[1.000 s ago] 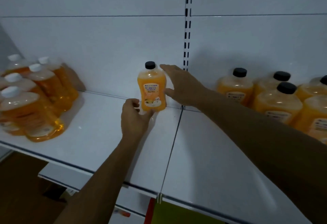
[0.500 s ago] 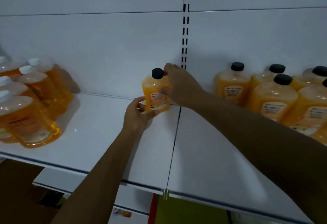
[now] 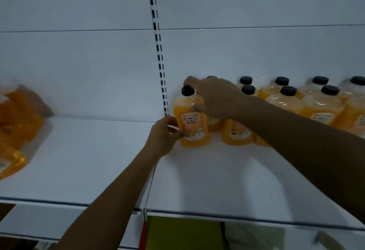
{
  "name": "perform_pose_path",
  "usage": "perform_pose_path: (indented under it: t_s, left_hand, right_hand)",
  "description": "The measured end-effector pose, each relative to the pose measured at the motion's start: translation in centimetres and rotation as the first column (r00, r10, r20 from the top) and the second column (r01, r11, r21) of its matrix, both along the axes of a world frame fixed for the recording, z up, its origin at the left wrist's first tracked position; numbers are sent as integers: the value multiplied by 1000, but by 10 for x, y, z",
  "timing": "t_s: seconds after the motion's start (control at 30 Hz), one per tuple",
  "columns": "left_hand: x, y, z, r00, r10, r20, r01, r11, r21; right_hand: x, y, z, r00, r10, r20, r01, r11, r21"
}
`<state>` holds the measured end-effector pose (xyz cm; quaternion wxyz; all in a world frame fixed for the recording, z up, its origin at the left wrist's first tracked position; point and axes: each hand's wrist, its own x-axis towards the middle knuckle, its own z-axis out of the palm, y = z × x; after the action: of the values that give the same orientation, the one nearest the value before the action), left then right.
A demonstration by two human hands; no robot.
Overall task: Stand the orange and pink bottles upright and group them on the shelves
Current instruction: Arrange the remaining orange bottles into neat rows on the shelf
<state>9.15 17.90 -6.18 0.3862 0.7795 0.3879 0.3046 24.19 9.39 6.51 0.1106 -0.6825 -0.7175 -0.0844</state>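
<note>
The shelf looks smooth, matt white painted metal; the orange bottle is glossy translucent plastic with a paper-like label; its cap is matt black plastic.

— What's different from a second ago?
— The bottle now stands right of the slotted rail, just beside the black-capped group; before, it stood left of that rail, well apart from them.
— And the hands?
— The right hand, open beside it earlier, now grips its shoulder. The left hand has followed, pinching its lower side.
</note>
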Motion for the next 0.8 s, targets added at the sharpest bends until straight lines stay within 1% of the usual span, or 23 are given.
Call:
perform_pose_path:
  t_s: [0.13,0.33,0.43,0.67,0.73,0.8]
  left_hand:
    - [24,-7,3,1000,-18,17,18,999,42]
    - [43,-11,-1,999,-21,-30,22,999,34]
    - [48,-13,-7,1000,-7,-20,8,999,31]
    - [50,-22,-13,999,42,-29,-40,998,49]
    - [44,-27,-12,996,63,-62,-60,997,42]
    - [34,-35,-11,991,88,-104,-82,995,62]
  right_hand:
    - [20,-13,7,997,-47,63,45,998,34]
    - [34,-19,-5,978,-106,180,97,994,59]
    - [41,-19,-10,959,-139,247,129,990,57]
    - [36,-15,-12,957,-157,242,158,987,17]
    - [36,-19,-11,949,-165,269,160,986,40]
    - [35,-22,-11,945,-139,295,114,989,99]
